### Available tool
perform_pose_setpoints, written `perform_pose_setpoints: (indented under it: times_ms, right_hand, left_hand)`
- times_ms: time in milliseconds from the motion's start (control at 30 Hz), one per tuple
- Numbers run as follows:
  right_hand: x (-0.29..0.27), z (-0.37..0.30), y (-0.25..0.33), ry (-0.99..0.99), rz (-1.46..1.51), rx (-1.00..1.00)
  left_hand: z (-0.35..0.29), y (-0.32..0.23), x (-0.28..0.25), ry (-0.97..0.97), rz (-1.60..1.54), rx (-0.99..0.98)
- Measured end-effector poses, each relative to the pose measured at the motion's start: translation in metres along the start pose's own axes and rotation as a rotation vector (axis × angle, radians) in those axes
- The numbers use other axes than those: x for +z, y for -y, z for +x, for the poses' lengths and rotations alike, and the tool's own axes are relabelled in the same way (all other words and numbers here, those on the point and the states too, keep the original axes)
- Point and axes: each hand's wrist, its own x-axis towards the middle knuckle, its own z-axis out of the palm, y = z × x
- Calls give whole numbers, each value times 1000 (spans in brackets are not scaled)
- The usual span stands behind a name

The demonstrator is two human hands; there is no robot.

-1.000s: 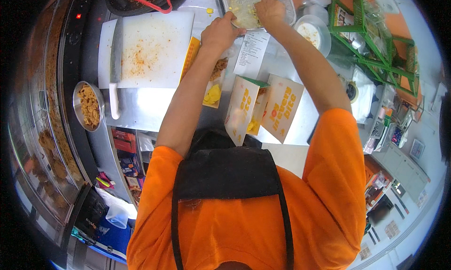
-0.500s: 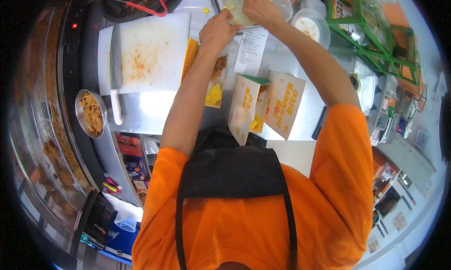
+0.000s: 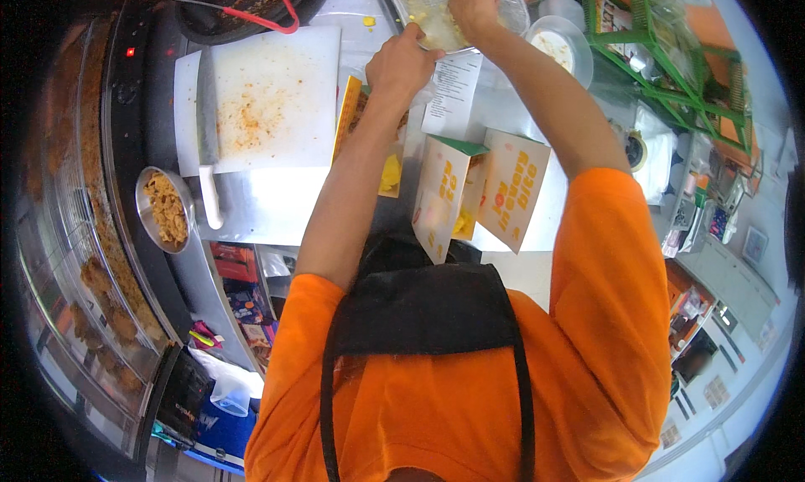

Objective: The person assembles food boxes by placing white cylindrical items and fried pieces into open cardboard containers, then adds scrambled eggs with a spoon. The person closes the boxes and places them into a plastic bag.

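At the far side of the counter lies a shallow metal tray with yellow scraps in it. My left hand is closed at its near left edge, thumb along the rim. Inside the tray is my right hand, fingers curled down; whatever they hold is hidden. A printed paper slip lies just nearer than the tray. Closer to me stands an open printed food box with its flaps up and yellow food inside. Partly covered by my left forearm is another open box with brown and yellow food.
On the left, a knife lies on a stained white cutting board. A metal bowl of brown crumbled food sits near the front edge. A dark pan with red-handled tongs, a white tub and green baskets stand farther back.
My left hand has shifted slightly right and nearer along the tray's edge. My right hand has moved a little to the right inside the tray. The view has shifted slightly.
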Motion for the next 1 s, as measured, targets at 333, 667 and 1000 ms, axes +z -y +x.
perform_pose_setpoints:
  times_ms: [333, 667, 1000]
  right_hand:
    - [-57, -86, -53, 140, 261, -172]
    - [-46, -126, -70, 104, 914, -76]
    - [-60, -147, -28, 124, 767, 139]
  left_hand:
    - [4, 4, -5, 7, 16, 44]
    - [13, 15, 7, 21, -93, 69]
    - [8, 13, 4, 24, -133, 72]
